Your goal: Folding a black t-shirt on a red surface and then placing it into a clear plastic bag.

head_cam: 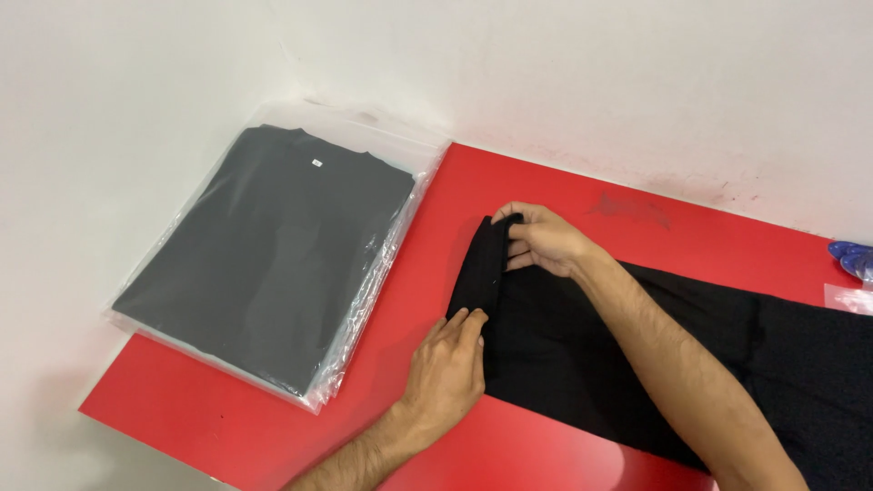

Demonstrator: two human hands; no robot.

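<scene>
A glossy red surface is filling the lower part of the view, running up against a white wall that is showing faint smudges along the joint. At the left, a clear plastic bag holding a folded dark grey garment is lying partly off the far left edge of the red. At the far right edge, something blue is peeking in.

A black cloth is lying flat across the right half of the surface, matte and smooth, with its left end turned over into a narrow folded band. The right hand is pinching the far end of that band, fingers closed on it. The left hand is pressing down on the near end, fingers extended and resting flat, gripping nothing.
</scene>
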